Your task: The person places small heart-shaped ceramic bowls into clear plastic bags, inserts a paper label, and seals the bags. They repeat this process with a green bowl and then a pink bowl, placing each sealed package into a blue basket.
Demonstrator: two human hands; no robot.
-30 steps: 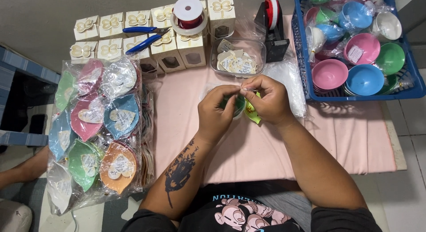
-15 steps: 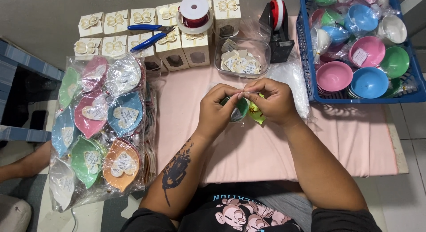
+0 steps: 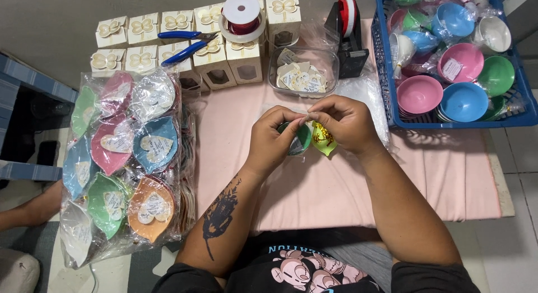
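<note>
My left hand (image 3: 276, 140) and my right hand (image 3: 343, 122) meet over the middle of the pink cloth (image 3: 336, 186). Together they pinch the top of a clear plastic wrap around two small leaf-shaped dishes. The green dish (image 3: 303, 138) sits against my left fingers and the yellow dish (image 3: 323, 140) hangs under my right fingers. Both hands have their fingers closed on the wrap above the dishes.
A pile of wrapped coloured leaf dishes (image 3: 120, 158) lies at the left. Small cream gift boxes (image 3: 168, 40) with blue pliers (image 3: 188, 46) and a ribbon spool (image 3: 242, 15) stand behind. A clear tub of paper tags (image 3: 302, 74), a tape dispenser (image 3: 347, 35) and a blue crate of bowls (image 3: 459, 57) sit at the back right.
The hands stay together on the wrapped dishes, with only small finger movements at the top of the wrap. The view has shifted slightly.
</note>
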